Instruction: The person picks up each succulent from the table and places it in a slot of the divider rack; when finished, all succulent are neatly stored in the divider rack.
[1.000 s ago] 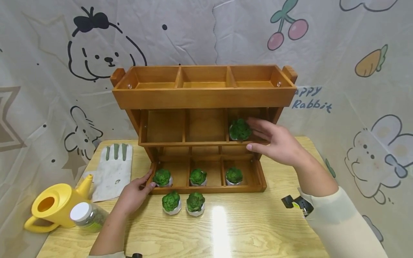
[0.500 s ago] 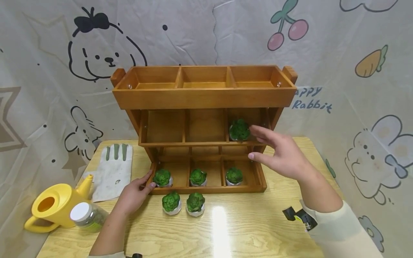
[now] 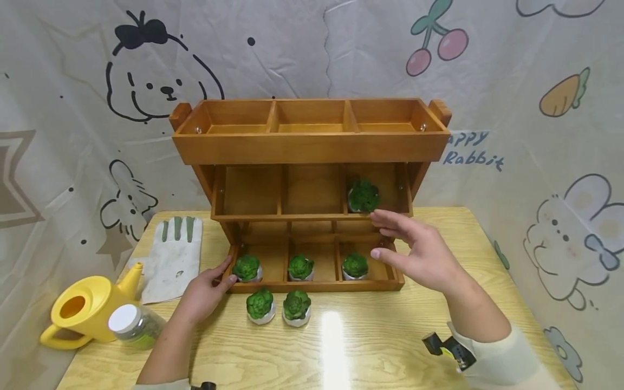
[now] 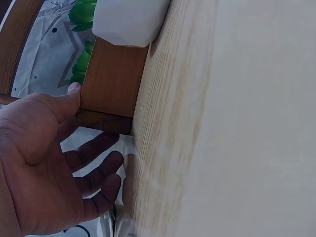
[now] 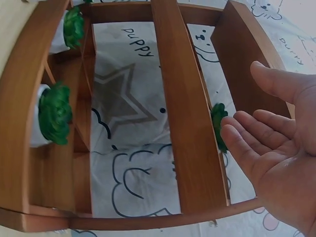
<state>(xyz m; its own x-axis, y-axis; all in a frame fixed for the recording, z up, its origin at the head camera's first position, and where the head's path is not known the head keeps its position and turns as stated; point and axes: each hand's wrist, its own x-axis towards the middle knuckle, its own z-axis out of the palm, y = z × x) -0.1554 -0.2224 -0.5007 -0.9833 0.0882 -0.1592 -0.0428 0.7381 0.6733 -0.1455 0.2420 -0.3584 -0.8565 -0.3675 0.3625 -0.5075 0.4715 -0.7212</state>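
Observation:
A three-tier wooden plant stand [image 3: 312, 150] has three compartments in each tier. My left hand [image 3: 202, 292] holds the left end of its bottom tray, thumb and index finger at the corner [image 4: 106, 116]; the other fingers hang loose. In front of the middle tier's right compartment, my right hand [image 3: 421, 252] is held with fingers extended and nothing in it. One potted succulent [image 3: 363, 196] sits in that compartment, close beyond the fingertips. Along the bottom tier, each compartment bears a succulent in a white pot: left [image 3: 247, 267], middle [image 3: 300, 267] and right [image 3: 355, 265].
Two more potted succulents, one on the left [image 3: 260, 304] and one on the right [image 3: 297, 306], stand on the table before the stand. To the left are a yellow watering can [image 3: 90, 309], a white-lidded jar [image 3: 136, 325] and a glove [image 3: 171, 260]. A printed cloth [image 3: 302, 49] hangs behind.
My right hand has drawn back from the succulent in the middle tier, out of the compartment and lower. The left hand keeps its place on the bottom tray.

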